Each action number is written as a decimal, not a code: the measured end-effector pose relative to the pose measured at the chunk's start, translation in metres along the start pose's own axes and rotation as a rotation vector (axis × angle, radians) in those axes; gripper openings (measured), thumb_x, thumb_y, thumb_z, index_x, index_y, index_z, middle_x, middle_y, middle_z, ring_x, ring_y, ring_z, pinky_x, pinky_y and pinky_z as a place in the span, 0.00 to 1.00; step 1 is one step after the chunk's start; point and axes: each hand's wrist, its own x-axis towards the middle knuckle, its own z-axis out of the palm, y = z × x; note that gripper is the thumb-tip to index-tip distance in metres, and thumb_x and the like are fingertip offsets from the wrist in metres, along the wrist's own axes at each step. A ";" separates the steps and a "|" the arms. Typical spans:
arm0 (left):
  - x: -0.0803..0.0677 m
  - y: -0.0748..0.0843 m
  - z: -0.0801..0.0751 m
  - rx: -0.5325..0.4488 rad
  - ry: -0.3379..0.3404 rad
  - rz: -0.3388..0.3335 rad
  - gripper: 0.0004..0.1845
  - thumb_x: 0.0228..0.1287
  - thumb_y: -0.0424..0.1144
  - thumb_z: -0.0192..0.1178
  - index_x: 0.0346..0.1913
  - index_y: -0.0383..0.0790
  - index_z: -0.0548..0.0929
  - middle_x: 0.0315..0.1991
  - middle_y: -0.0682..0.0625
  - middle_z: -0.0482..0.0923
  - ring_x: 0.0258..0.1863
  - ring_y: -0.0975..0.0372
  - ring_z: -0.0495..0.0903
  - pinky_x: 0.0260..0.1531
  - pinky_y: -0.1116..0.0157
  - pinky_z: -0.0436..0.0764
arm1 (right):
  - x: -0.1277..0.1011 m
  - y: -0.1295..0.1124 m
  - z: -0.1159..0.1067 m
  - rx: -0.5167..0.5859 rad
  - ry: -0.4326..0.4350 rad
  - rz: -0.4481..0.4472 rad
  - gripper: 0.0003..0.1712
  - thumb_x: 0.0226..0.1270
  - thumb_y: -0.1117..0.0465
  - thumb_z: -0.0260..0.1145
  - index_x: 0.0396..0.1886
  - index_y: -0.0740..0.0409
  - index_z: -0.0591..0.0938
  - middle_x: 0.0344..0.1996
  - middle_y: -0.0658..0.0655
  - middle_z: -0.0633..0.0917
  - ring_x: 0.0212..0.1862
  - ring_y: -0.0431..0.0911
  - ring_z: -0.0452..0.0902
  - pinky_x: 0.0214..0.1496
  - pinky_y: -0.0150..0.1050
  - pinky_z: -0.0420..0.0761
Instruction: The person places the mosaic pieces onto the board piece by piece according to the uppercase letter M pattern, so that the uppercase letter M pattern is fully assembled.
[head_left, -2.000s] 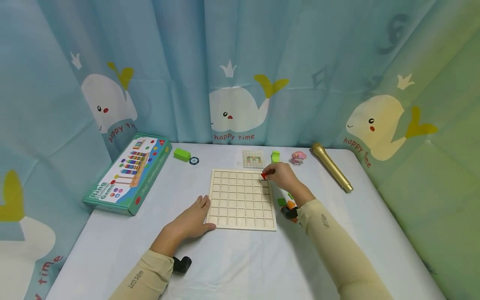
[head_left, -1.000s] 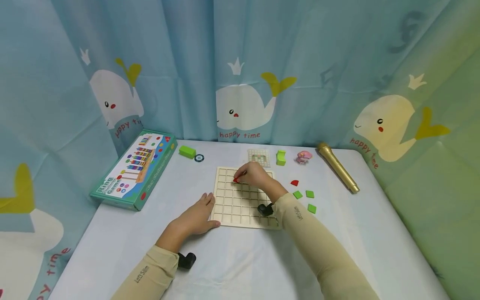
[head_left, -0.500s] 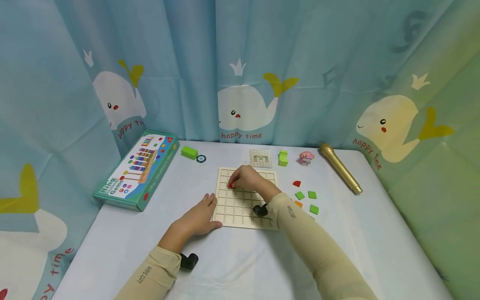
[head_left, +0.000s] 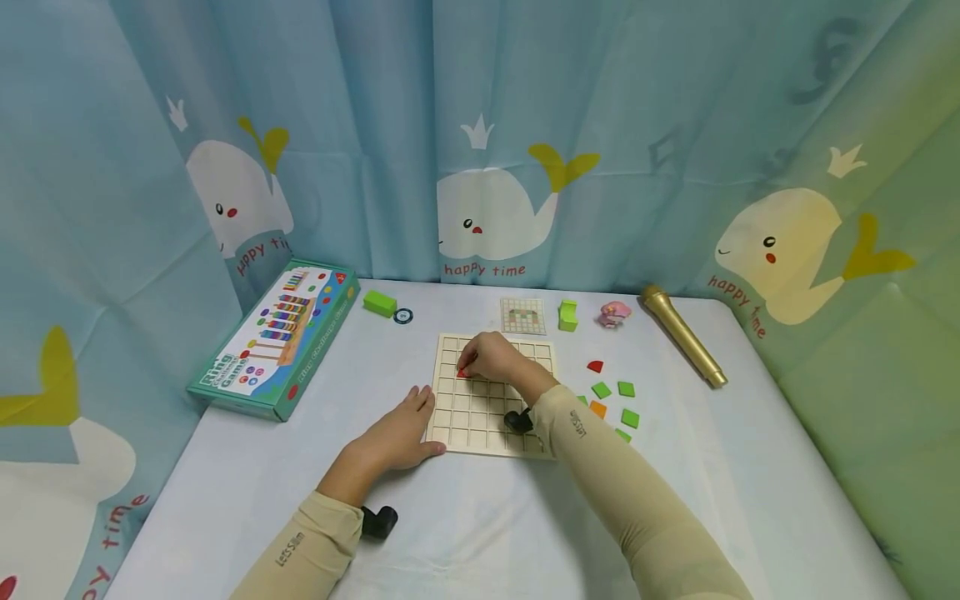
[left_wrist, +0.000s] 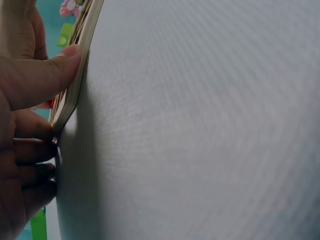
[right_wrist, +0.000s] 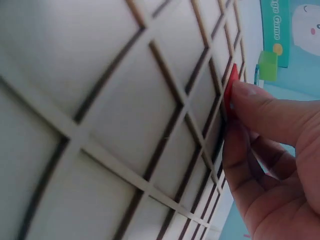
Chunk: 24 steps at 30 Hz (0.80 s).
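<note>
Right hand (head_left: 491, 357) pinches a red tile (right_wrist: 230, 90) over the grid board (head_left: 480, 417), upper left cells.
Left hand (head_left: 393, 433) lies flat, relaxed, steadying the board's left edge; seating likely needs square alignment.

Red tile (head_left: 462, 372) on pale wooden grid board (head_left: 480, 417) — whale-patterned blue curtain (head_left: 480, 142).

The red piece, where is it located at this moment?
In the head view, the red piece is over the upper left part of the wooden grid board, pinched by the right hand. The left hand rests at the board's left edge.
</note>
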 end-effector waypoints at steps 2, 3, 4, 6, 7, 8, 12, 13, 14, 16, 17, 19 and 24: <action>0.000 0.000 0.000 -0.004 0.000 0.002 0.48 0.68 0.54 0.64 0.76 0.25 0.56 0.78 0.35 0.50 0.78 0.45 0.47 0.73 0.52 0.57 | 0.000 0.001 0.001 0.006 0.000 0.010 0.03 0.63 0.62 0.75 0.34 0.56 0.91 0.30 0.45 0.88 0.36 0.39 0.82 0.45 0.36 0.81; 0.000 0.000 0.000 -0.004 -0.002 0.001 0.48 0.68 0.54 0.64 0.76 0.25 0.56 0.78 0.35 0.50 0.78 0.45 0.47 0.73 0.52 0.57 | -0.001 0.001 0.001 0.012 0.001 0.014 0.03 0.63 0.62 0.75 0.34 0.56 0.91 0.30 0.45 0.88 0.36 0.39 0.82 0.45 0.36 0.82; -0.001 0.000 0.000 -0.010 0.000 0.003 0.48 0.68 0.54 0.64 0.76 0.25 0.56 0.78 0.34 0.50 0.78 0.44 0.47 0.73 0.52 0.57 | -0.001 0.002 0.002 0.020 0.003 0.016 0.02 0.63 0.63 0.74 0.34 0.56 0.91 0.30 0.45 0.88 0.36 0.40 0.82 0.45 0.36 0.82; -0.001 0.000 -0.001 -0.015 0.000 0.001 0.48 0.68 0.54 0.64 0.76 0.25 0.56 0.78 0.34 0.50 0.78 0.44 0.47 0.73 0.52 0.57 | -0.001 0.002 0.002 0.024 0.008 0.013 0.02 0.63 0.63 0.74 0.35 0.56 0.91 0.31 0.45 0.88 0.37 0.40 0.82 0.46 0.37 0.82; -0.001 0.000 -0.001 -0.017 -0.001 0.000 0.48 0.68 0.54 0.64 0.76 0.24 0.56 0.78 0.34 0.50 0.78 0.45 0.47 0.73 0.52 0.57 | -0.001 0.002 0.002 0.022 0.012 0.009 0.02 0.63 0.63 0.74 0.35 0.56 0.91 0.31 0.45 0.88 0.37 0.40 0.82 0.46 0.37 0.82; -0.001 0.000 -0.001 -0.019 -0.001 0.000 0.48 0.68 0.54 0.64 0.76 0.24 0.56 0.78 0.34 0.50 0.78 0.45 0.47 0.73 0.51 0.57 | -0.001 0.002 0.002 0.021 0.015 0.006 0.02 0.63 0.63 0.74 0.35 0.56 0.91 0.31 0.45 0.88 0.37 0.40 0.82 0.47 0.37 0.82; 0.000 0.000 -0.001 -0.014 -0.007 -0.004 0.48 0.69 0.54 0.64 0.76 0.25 0.55 0.78 0.35 0.49 0.78 0.45 0.46 0.73 0.52 0.57 | -0.002 0.003 0.003 0.020 0.033 0.003 0.02 0.64 0.62 0.74 0.34 0.54 0.91 0.31 0.44 0.88 0.39 0.41 0.81 0.48 0.38 0.81; 0.000 0.000 -0.001 -0.013 -0.009 -0.004 0.48 0.69 0.55 0.64 0.77 0.25 0.55 0.78 0.35 0.49 0.78 0.45 0.46 0.73 0.52 0.57 | -0.002 0.004 0.003 0.025 0.038 0.006 0.02 0.65 0.61 0.73 0.34 0.54 0.91 0.31 0.44 0.88 0.39 0.41 0.81 0.48 0.38 0.81; 0.000 0.000 -0.001 -0.016 -0.007 -0.001 0.48 0.69 0.54 0.64 0.76 0.25 0.55 0.78 0.34 0.49 0.78 0.45 0.46 0.73 0.52 0.57 | -0.003 0.005 0.004 0.031 0.043 0.009 0.02 0.65 0.61 0.73 0.34 0.54 0.91 0.32 0.44 0.88 0.39 0.41 0.81 0.48 0.38 0.81; -0.001 0.000 0.000 -0.019 -0.006 0.002 0.48 0.68 0.54 0.64 0.76 0.24 0.56 0.78 0.34 0.50 0.78 0.44 0.46 0.73 0.51 0.58 | -0.005 0.007 0.004 0.049 0.058 0.018 0.02 0.66 0.61 0.73 0.35 0.52 0.91 0.33 0.45 0.88 0.39 0.41 0.81 0.46 0.38 0.81; -0.001 0.000 0.000 -0.015 -0.008 0.002 0.48 0.68 0.54 0.64 0.76 0.24 0.55 0.78 0.34 0.50 0.78 0.44 0.46 0.73 0.51 0.58 | -0.006 0.008 0.004 0.054 0.066 0.021 0.02 0.66 0.61 0.73 0.35 0.52 0.91 0.34 0.45 0.88 0.39 0.41 0.81 0.46 0.38 0.81; -0.001 0.000 0.000 -0.013 -0.010 0.000 0.48 0.69 0.54 0.64 0.76 0.24 0.55 0.78 0.34 0.50 0.78 0.44 0.46 0.73 0.51 0.58 | -0.009 0.011 0.002 0.069 0.082 0.024 0.03 0.66 0.61 0.72 0.37 0.51 0.91 0.36 0.46 0.88 0.40 0.41 0.81 0.45 0.39 0.81; -0.001 0.001 -0.001 -0.016 -0.008 -0.015 0.48 0.68 0.54 0.64 0.77 0.25 0.55 0.78 0.35 0.49 0.78 0.45 0.46 0.73 0.52 0.57 | -0.021 0.017 -0.010 0.094 0.112 0.028 0.06 0.69 0.63 0.70 0.42 0.54 0.91 0.40 0.49 0.88 0.42 0.43 0.81 0.45 0.40 0.81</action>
